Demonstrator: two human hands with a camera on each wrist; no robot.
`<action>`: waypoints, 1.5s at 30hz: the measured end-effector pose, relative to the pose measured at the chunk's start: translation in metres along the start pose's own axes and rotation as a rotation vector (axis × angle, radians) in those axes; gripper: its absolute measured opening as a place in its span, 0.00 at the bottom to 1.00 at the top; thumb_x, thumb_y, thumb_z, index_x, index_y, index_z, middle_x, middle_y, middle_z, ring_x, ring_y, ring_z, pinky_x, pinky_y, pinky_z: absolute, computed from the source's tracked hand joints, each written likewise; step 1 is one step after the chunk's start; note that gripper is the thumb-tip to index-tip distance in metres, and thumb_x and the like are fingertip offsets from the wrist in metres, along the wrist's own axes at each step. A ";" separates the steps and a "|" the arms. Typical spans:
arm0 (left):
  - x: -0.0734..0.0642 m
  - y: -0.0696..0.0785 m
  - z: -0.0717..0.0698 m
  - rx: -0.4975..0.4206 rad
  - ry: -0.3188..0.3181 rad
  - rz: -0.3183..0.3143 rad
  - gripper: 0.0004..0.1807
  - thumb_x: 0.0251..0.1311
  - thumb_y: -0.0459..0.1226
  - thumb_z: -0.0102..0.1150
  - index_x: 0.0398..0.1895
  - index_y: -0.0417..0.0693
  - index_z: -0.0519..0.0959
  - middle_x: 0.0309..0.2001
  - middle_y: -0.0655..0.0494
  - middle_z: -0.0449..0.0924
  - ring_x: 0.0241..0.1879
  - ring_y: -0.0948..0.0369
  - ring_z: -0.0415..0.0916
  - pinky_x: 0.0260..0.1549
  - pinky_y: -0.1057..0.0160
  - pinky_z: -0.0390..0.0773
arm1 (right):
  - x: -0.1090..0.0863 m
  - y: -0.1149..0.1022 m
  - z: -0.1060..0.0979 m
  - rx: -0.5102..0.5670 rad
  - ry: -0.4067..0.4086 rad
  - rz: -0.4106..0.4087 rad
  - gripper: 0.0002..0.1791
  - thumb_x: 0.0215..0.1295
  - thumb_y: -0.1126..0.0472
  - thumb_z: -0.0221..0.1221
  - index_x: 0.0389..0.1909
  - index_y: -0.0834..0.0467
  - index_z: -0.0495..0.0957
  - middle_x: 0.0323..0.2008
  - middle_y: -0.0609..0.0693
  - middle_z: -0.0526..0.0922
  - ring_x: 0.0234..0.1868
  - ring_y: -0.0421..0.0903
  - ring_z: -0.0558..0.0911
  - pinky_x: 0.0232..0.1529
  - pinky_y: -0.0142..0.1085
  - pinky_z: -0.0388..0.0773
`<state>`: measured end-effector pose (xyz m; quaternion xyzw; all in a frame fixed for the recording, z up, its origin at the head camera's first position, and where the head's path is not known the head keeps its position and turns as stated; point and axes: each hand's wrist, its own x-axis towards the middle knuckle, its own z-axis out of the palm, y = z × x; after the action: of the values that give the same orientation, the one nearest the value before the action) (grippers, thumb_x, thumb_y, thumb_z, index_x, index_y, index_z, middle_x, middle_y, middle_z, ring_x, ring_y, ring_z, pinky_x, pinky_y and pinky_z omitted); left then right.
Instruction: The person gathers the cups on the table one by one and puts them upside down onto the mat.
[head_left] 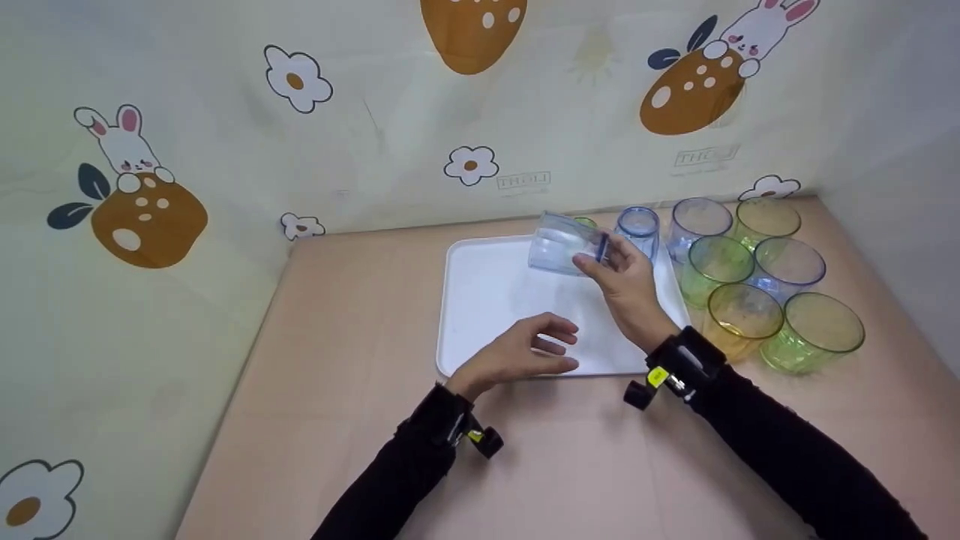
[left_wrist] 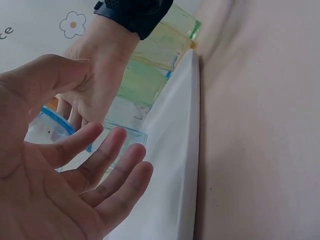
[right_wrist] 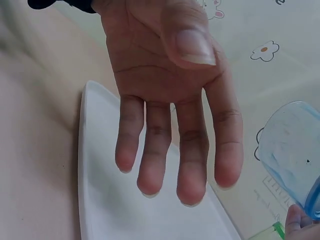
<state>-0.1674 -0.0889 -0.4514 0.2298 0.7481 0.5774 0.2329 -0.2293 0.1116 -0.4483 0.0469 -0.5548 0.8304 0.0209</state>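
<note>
My right hand (head_left: 628, 281) grips a clear blue tumbler (head_left: 564, 244) near its blue rim, thumb on the near side. The tumbler lies sideways in the air over the back of a white tray (head_left: 480, 300), its base toward the left. My left hand (head_left: 517, 351) hovers over the tray's front part, palm facing right, fingers loosely bent and apart, holding nothing. In the left wrist view those spread fingers (left_wrist: 125, 192) overlap the tumbler. From the right wrist, the tumbler (right_wrist: 290, 150) appears at the right edge with my right fingertips (right_wrist: 295, 225) at its rim.
Several green, blue and amber tumblers stand mouth up right of the tray, including an amber one (head_left: 744, 322) and a green one (head_left: 814, 334). A narrower blue tumbler (head_left: 637, 225) stands near the tray's back right corner. Behind the held tumbler a green rim (head_left: 585, 222) shows. A patterned wall covering (head_left: 390, 187) rises behind the table.
</note>
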 end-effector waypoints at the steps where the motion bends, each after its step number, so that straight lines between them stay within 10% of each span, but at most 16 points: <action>1: -0.001 0.000 0.000 0.024 -0.007 0.004 0.28 0.61 0.37 0.71 0.62 0.38 0.75 0.58 0.39 0.77 0.56 0.45 0.78 0.54 0.61 0.78 | 0.001 0.000 -0.001 -0.010 0.003 0.002 0.39 0.63 0.72 0.68 0.72 0.69 0.60 0.65 0.63 0.70 0.64 0.53 0.72 0.62 0.37 0.73; 18: -0.019 -0.006 -0.004 0.656 -0.045 0.109 0.28 0.62 0.42 0.71 0.62 0.41 0.75 0.54 0.49 0.79 0.55 0.56 0.76 0.54 0.65 0.74 | 0.014 0.000 -0.007 -0.191 -0.026 -0.091 0.41 0.61 0.70 0.71 0.73 0.68 0.63 0.68 0.62 0.69 0.69 0.52 0.70 0.62 0.35 0.71; 45: -0.032 -0.017 -0.014 0.737 0.083 0.129 0.23 0.65 0.40 0.68 0.60 0.41 0.77 0.52 0.50 0.80 0.53 0.55 0.76 0.55 0.63 0.74 | 0.031 0.000 -0.003 -0.382 -0.065 -0.196 0.45 0.58 0.64 0.74 0.73 0.67 0.62 0.71 0.60 0.67 0.72 0.50 0.65 0.69 0.36 0.63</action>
<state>-0.1525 -0.1228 -0.4617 0.3215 0.8984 0.2916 0.0672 -0.2602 0.1134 -0.4464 0.1226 -0.6952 0.7022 0.0922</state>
